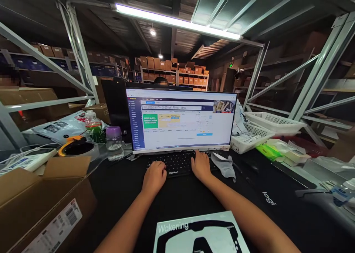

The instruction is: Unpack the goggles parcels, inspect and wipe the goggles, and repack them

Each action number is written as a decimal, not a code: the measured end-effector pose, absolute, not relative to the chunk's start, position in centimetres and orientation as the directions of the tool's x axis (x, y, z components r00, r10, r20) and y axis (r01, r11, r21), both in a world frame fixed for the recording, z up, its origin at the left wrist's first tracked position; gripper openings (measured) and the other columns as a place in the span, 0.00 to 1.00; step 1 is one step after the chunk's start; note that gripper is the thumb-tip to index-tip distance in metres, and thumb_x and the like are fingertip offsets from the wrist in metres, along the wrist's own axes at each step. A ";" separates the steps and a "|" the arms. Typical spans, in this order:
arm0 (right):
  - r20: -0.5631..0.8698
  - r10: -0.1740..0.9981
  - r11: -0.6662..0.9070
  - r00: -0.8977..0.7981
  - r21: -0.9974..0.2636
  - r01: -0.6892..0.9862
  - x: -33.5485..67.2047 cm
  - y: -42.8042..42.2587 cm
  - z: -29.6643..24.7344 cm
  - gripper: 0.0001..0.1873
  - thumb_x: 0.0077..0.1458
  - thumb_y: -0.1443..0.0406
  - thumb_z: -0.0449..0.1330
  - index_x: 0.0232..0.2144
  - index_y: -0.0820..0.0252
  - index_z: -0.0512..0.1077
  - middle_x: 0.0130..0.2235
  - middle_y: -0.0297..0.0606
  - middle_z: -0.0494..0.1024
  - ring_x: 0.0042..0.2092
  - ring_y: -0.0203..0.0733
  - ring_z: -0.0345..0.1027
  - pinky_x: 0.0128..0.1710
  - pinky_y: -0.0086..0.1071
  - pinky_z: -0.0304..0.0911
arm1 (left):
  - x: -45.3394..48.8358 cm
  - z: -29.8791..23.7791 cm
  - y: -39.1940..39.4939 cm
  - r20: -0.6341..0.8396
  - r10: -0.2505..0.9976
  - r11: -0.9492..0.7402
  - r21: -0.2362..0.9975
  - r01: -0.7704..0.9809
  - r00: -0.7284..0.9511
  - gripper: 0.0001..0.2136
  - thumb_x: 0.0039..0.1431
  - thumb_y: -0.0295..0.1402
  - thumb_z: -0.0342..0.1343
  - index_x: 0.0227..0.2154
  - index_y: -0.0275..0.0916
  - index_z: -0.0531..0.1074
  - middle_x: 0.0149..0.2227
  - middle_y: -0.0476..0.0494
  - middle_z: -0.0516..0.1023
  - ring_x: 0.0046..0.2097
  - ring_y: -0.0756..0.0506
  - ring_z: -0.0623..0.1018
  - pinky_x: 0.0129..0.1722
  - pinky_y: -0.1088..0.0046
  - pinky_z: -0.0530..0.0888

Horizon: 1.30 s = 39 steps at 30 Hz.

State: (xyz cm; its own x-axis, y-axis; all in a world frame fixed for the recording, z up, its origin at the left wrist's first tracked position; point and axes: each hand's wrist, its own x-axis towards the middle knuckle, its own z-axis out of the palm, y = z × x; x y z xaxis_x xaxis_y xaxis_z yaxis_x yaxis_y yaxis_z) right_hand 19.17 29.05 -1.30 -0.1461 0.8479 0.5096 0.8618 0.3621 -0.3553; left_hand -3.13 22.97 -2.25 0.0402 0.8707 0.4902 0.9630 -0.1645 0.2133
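Note:
My left hand (154,176) rests on the left end of a black keyboard (177,163), fingers curled down onto the keys. My right hand (200,165) lies on the keyboard's right half, fingers spread over the keys. Neither hand holds anything. Behind the keyboard stands a monitor (181,119) showing a form page with a green box and a blue button. A white and black printed box (198,232) lies on the black desk mat (266,194) between my forearms, close to me.
An open cardboard box (39,205) sits at the near left. A purple-capped bottle (114,142), a green-label bottle (93,125) and a tape dispenser (74,146) stand left of the monitor. A grey cloth (225,165) and white baskets (266,127) lie right. Another person sits behind the monitor.

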 end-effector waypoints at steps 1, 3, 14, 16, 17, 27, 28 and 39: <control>0.512 0.848 0.354 -0.134 -0.360 0.863 19.3 29.2 -1.2 0.23 0.67 0.64 0.50 0.62 0.65 0.64 0.50 0.53 0.77 0.58 0.58 0.64 0.62 0.54 0.52 | -3.2 -2.3 23.0 0.489 0.871 -0.164 0.213 0.963 0.040 0.05 0.65 0.32 0.58 0.37 0.36 0.74 0.44 0.44 0.78 0.49 0.43 0.77 0.49 0.59 0.76; 0.519 0.842 0.370 -0.148 -0.356 0.858 19.5 29.2 -1.1 0.23 0.68 0.65 0.49 0.62 0.64 0.65 0.51 0.53 0.76 0.60 0.58 0.63 0.63 0.54 0.51 | -3.2 -2.3 23.0 0.489 0.871 -0.164 0.213 0.963 0.040 0.05 0.65 0.32 0.58 0.37 0.36 0.74 0.44 0.44 0.78 0.48 0.44 0.77 0.49 0.59 0.76; 0.476 0.717 0.658 -0.510 -0.219 0.720 16.6 28.2 -1.4 0.18 0.64 0.56 0.59 0.53 0.54 0.76 0.62 0.48 0.68 0.66 0.54 0.56 0.66 0.50 0.50 | -2.9 -2.2 22.9 0.538 0.843 -0.143 0.202 0.969 0.012 0.04 0.65 0.31 0.59 0.37 0.35 0.74 0.42 0.45 0.78 0.47 0.44 0.78 0.48 0.59 0.76; 0.483 0.716 0.657 -0.504 -0.224 0.719 16.3 28.1 -1.4 0.17 0.65 0.56 0.57 0.51 0.56 0.77 0.63 0.49 0.67 0.66 0.56 0.55 0.66 0.51 0.50 | -2.9 -2.2 22.9 0.569 0.821 -0.108 0.213 0.971 -0.034 0.06 0.65 0.31 0.58 0.43 0.36 0.74 0.46 0.43 0.77 0.50 0.42 0.77 0.50 0.57 0.76; 0.489 0.716 0.657 -0.498 -0.229 0.719 16.3 28.0 -1.4 0.17 0.66 0.57 0.56 0.51 0.57 0.76 0.63 0.49 0.67 0.66 0.55 0.56 0.66 0.51 0.50 | -2.9 -2.1 22.9 0.585 0.809 -0.088 0.220 0.972 -0.059 0.09 0.65 0.31 0.58 0.46 0.36 0.73 0.48 0.42 0.77 0.52 0.41 0.76 0.52 0.56 0.75; 0.514 0.692 0.685 -0.507 -0.245 0.687 16.2 27.0 -1.4 0.34 0.57 0.63 0.62 0.64 0.63 0.62 0.64 0.51 0.64 0.66 0.54 0.55 0.69 0.51 0.46 | -3.3 -1.4 22.1 0.636 0.761 -0.007 0.206 0.978 -0.129 0.02 0.63 0.28 0.59 0.38 0.36 0.75 0.45 0.44 0.78 0.51 0.42 0.76 0.58 0.52 0.70; 0.507 0.696 0.684 -0.508 -0.252 0.685 16.4 27.0 -1.4 0.31 0.59 0.62 0.60 0.63 0.63 0.63 0.64 0.51 0.66 0.65 0.53 0.56 0.68 0.49 0.49 | -3.6 -1.4 22.1 0.639 0.752 0.018 0.221 0.975 -0.159 0.02 0.63 0.28 0.59 0.38 0.36 0.75 0.45 0.44 0.78 0.52 0.42 0.76 0.58 0.51 0.70; 0.469 0.723 0.670 -0.507 -0.299 0.679 16.3 27.2 -1.6 0.15 0.63 0.69 0.55 0.50 0.59 0.75 0.50 0.44 0.77 0.53 0.49 0.68 0.57 0.44 0.62 | -4.4 -2.8 23.2 0.609 0.783 -0.057 0.273 0.960 -0.127 0.03 0.64 0.30 0.60 0.38 0.36 0.75 0.50 0.42 0.77 0.54 0.41 0.75 0.54 0.55 0.73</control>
State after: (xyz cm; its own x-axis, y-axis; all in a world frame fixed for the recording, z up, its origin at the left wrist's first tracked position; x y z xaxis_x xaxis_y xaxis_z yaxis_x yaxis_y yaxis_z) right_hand 16.25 27.17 -1.63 -0.5075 0.7231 0.4686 0.6792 0.6703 -0.2988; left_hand -4.38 23.22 -2.75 -0.1268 0.7829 0.6091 0.9604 -0.0566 0.2727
